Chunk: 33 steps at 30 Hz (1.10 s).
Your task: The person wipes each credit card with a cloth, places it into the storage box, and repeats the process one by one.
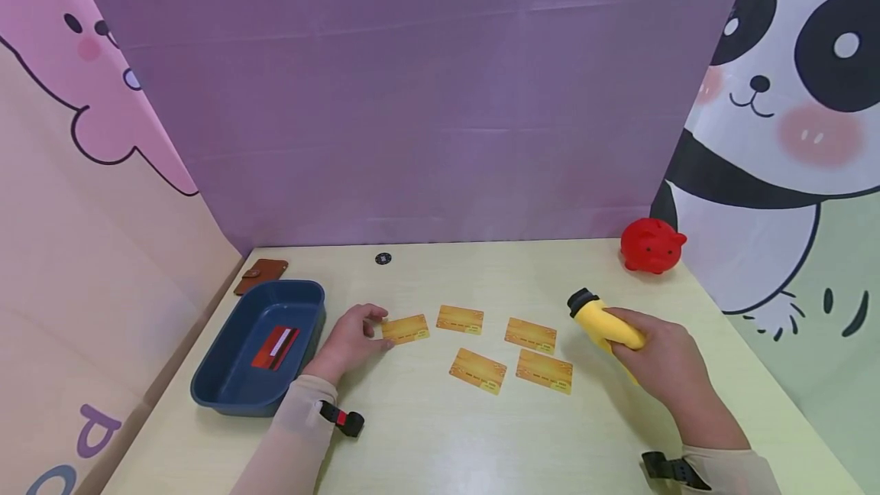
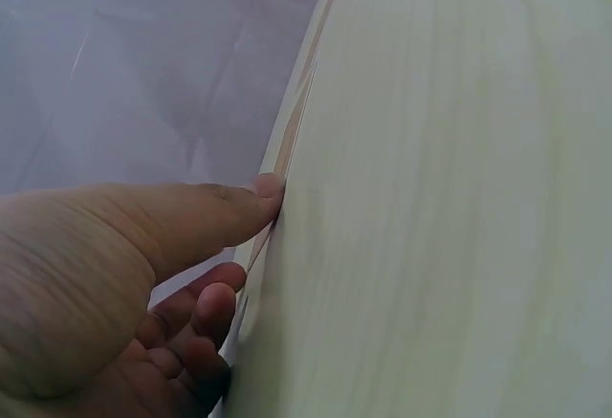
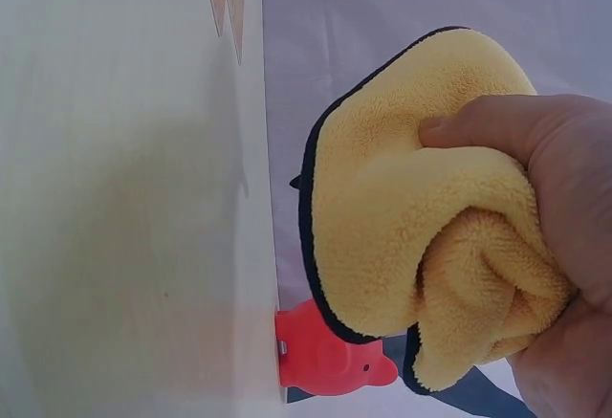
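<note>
Cloth (image 3: 373, 188), near tabletop (image 1: 412, 441) right edge: likely soft; my right fingers (image 1: 635, 319) grasp its folds. Gold card (image 1: 410, 329): likely stiff, edge-lift; left fingers (image 1: 370, 312), pinch unclear.

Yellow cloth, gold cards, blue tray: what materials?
Cloth: soft fabric, likely microfiber; fuzzy pile, dark bound edge. Gold cards: plastic or coated paper, can't tell; thin, flat, smooth, printed. Tray: probably plastic, satin finish; soft sheen, rounded corners.

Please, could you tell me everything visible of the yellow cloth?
The yellow cloth looks soft and fluffy, like terry or microfibre, with a dark edging. It is folded and bunched, gripped in the right hand, thumb pressed on its surface. It appears raised off the table, over its right side.
</note>
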Each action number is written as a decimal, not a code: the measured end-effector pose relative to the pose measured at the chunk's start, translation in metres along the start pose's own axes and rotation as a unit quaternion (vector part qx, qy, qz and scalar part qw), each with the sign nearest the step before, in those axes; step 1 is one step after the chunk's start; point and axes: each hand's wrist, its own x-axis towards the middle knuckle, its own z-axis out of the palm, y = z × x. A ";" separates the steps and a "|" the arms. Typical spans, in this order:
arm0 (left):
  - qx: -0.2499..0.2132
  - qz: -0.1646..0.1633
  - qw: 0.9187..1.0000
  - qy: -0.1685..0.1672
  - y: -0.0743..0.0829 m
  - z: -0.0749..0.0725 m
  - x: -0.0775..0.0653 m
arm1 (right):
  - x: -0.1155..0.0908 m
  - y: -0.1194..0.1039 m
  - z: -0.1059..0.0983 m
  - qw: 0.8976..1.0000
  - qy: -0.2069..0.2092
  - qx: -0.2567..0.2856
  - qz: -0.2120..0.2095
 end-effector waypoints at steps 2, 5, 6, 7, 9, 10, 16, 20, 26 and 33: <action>0.001 0.004 1.000 -0.003 -0.001 -0.001 0.000 | 0.000 0.000 0.000 1.000 0.001 0.000 -0.001; 0.000 0.011 1.000 -0.013 -0.001 -0.001 0.000 | 0.000 0.000 0.000 1.000 -0.001 0.000 -0.001; 0.000 0.015 1.000 -0.015 -0.001 -0.001 0.001 | 0.000 0.001 0.000 1.000 -0.002 0.000 -0.001; 0.002 0.018 1.000 -0.018 -0.002 -0.001 0.001 | 0.001 0.001 0.000 1.000 -0.003 0.000 0.000; 0.004 0.024 1.000 -0.020 -0.002 0.000 0.000 | 0.001 0.001 0.000 1.000 -0.007 0.000 0.002; 0.002 0.026 0.999 -0.021 -0.002 0.000 0.000 | 0.001 0.001 0.000 1.000 -0.007 0.000 0.002; -0.010 0.038 0.999 -0.027 -0.001 0.001 -0.001 | 0.001 0.000 -0.001 1.000 -0.006 -0.001 0.000; -0.017 0.030 0.999 -0.041 -0.001 0.003 -0.001 | 0.001 0.000 -0.001 1.000 -0.005 -0.001 -0.002; 0.000 0.033 0.998 -0.053 0.003 0.002 -0.002 | 0.001 0.000 -0.001 1.000 -0.006 0.000 -0.004; 0.022 0.046 0.997 -0.061 0.003 0.003 -0.002 | 0.001 0.000 -0.001 1.000 -0.002 -0.003 -0.008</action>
